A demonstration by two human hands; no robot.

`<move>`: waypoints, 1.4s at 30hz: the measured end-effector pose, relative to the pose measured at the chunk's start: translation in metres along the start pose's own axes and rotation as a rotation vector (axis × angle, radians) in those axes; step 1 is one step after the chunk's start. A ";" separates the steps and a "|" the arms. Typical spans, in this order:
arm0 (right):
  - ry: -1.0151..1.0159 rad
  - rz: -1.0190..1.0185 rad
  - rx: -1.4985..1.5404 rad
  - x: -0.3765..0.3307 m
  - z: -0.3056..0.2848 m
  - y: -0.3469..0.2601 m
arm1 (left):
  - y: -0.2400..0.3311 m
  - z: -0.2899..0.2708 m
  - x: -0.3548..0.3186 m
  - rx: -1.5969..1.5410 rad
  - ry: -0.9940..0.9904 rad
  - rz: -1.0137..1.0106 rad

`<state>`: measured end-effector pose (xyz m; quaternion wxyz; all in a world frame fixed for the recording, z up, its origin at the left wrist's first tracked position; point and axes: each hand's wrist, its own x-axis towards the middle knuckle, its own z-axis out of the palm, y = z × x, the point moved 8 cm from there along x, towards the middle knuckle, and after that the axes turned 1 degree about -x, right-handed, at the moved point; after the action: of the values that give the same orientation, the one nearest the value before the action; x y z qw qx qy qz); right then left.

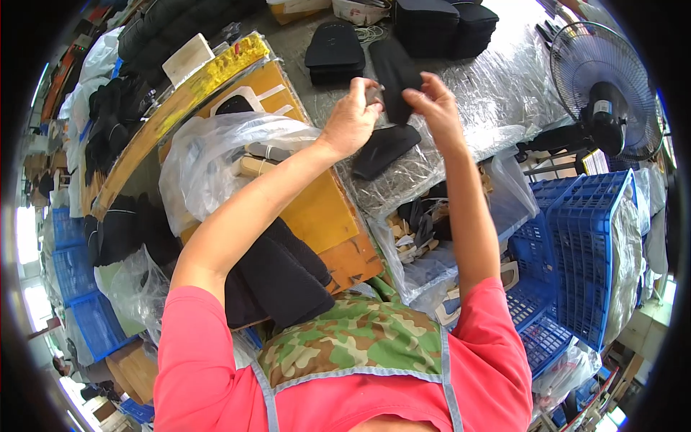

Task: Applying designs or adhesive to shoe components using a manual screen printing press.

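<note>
In front of me, a long dark padded piece (pixel 394 75) is held up over the table, slightly blurred. My left hand (pixel 351 121) is closed in a pinch at its left edge, where a small greyish thing shows between the fingers, too unclear to name. On the other side, my right hand (pixel 436 111) grips the padded piece with thumb and fingers. Just below the hands, another black padded piece (pixel 386 151) lies on the plastic-covered table (pixel 497 97). Behind them sits a stack of black rounded pads (pixel 335 52).
Taller stacks of black pads (pixel 443 29) stand at the back. A fan (pixel 608 93) and blue crates (pixel 576 245) are at right. Left are a wooden board (pixel 317 209), a clear plastic bag (pixel 209 162) and folded black cloth (pixel 281 277). A plastic-lined bin (pixel 425 277) holds scraps.
</note>
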<state>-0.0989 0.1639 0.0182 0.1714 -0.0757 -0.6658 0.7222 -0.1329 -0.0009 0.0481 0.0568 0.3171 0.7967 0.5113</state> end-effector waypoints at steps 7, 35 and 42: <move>-0.296 -0.080 -0.782 0.044 -0.025 0.024 | -0.018 0.051 -0.062 0.567 -0.510 -0.230; -0.070 -0.156 -1.061 -0.112 -0.026 -0.009 | -0.008 0.065 -0.078 0.494 -0.478 0.058; 0.010 -0.207 -1.068 -0.096 -0.019 0.002 | -0.006 0.034 -0.054 -0.828 -0.514 -0.583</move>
<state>-0.0037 0.1481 0.0027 0.1823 -0.0897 -0.9432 0.2627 -0.0792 -0.0063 0.0144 0.5072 0.1494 0.5452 0.6505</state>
